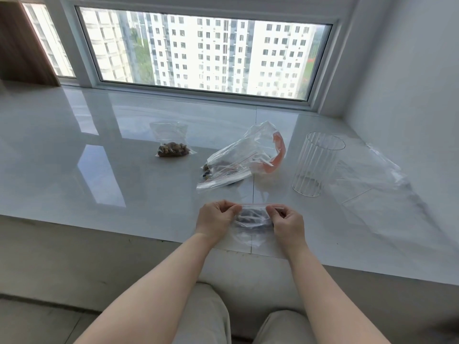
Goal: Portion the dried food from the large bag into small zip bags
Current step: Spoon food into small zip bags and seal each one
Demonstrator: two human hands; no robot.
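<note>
I hold a small clear zip bag (252, 220) above the near edge of the white sill (74, 150). My left hand (214, 220) pinches its red-lined top at the left corner, and my right hand (288, 224) pinches the right corner. Dark dried food shows inside it. Behind my hands a large clear bag (238, 157) with an orange part lies on its side with dried pieces near its mouth. A flat zip bag (221, 181) rests against its front. Farther left stands a small filled zip bag (172, 142) of brown dried food.
A clear ribbed cylinder (315, 163) stands upright to the right of the large bag. Loose clear plastic sheets (380, 184) lie at the far right by the wall. A window runs along the back. My knees are below the sill's edge.
</note>
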